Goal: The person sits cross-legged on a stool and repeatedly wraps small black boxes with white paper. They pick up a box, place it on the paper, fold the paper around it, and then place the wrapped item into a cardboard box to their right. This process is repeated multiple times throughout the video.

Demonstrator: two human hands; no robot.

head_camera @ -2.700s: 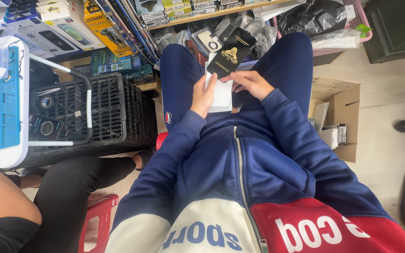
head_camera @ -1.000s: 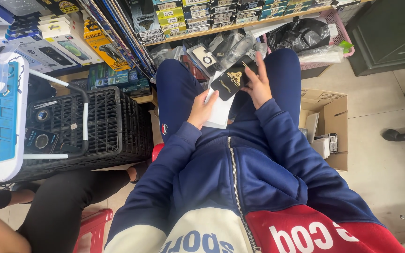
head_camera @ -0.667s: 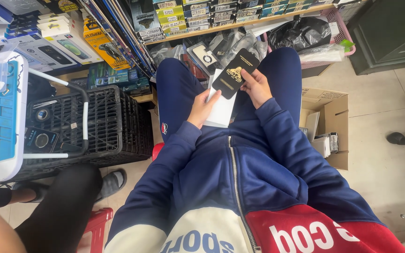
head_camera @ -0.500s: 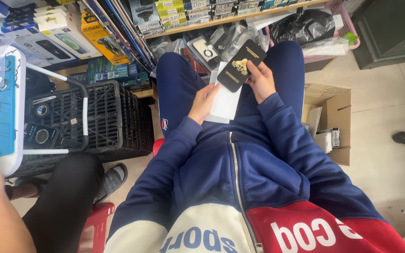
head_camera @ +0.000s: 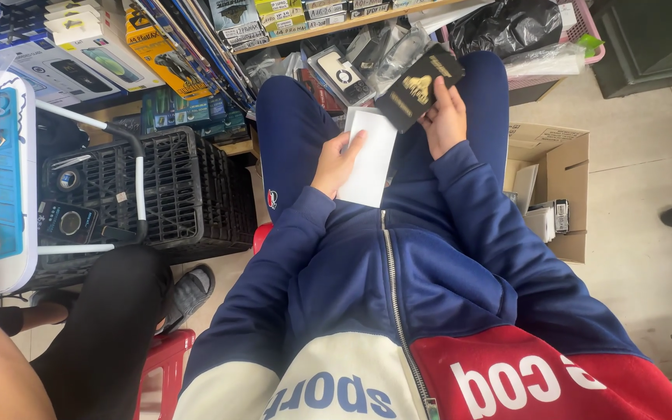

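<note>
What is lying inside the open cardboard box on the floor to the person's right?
The cardboard box holds a few small packaged items and a pale flat sheet. Its bottom is hidden by the box wall and the person's sleeve.

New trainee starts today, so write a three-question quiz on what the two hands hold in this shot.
1. True or false: the right hand holds the flat black packet with a gold emblem.
2. What does the left hand hold? A) white rectangular card B) blue pen C) red cup
3. Fill in: the open brown cardboard box stands on the floor at the person's ____ side.

Key: 1 true; 2 A, the white rectangular card; 3 right.
</note>
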